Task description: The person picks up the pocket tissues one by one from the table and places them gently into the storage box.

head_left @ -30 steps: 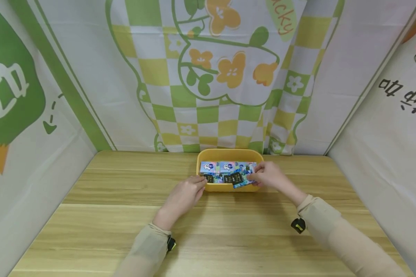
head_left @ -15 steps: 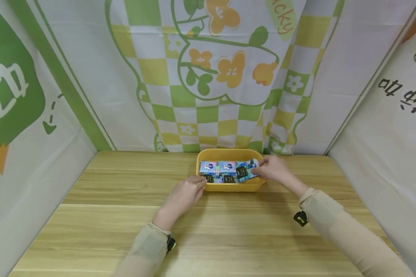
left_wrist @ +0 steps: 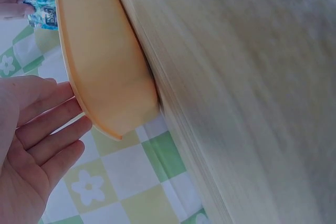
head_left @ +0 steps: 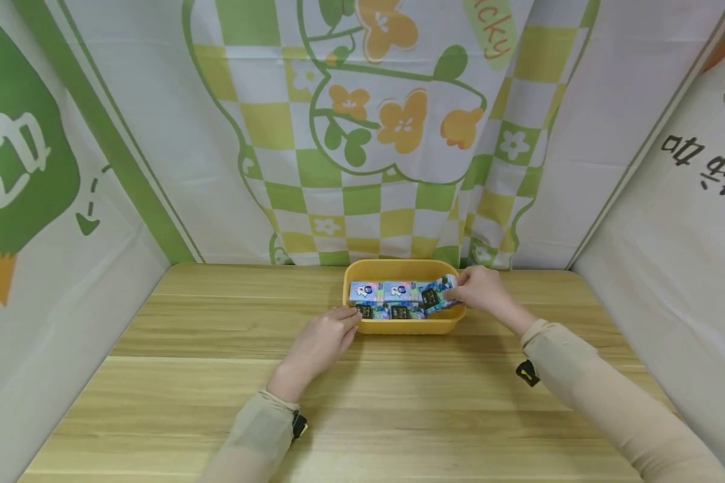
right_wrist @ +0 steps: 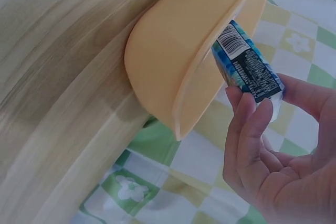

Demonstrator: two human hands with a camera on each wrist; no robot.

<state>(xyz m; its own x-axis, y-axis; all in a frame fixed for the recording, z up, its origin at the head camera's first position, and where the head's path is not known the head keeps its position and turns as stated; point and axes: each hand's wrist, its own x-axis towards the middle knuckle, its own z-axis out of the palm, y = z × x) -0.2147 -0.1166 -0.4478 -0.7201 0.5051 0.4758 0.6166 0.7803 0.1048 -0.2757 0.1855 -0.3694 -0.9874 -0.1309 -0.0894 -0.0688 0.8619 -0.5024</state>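
Observation:
A yellow plastic basket stands at the back of the table. Over its right end my right hand pinches a blue pocket tissue pack with a black label and a barcode, tilted at the rim. Inside, two light-blue packs with a cartoon figure lie along the back, and black-labelled packs line the front. At the front left corner my left hand rests its fingertips on the basket's rim; in the left wrist view the fingers are nearly straight and hold nothing.
The wooden table reaches from the basket to the front. Right behind the basket hangs a green and yellow checked cloth. White printed panels close off the left and right sides.
My right hand has moved right and slightly back with the tissue pack, from over the front row to the basket's right end. The left hand stays at the rim.

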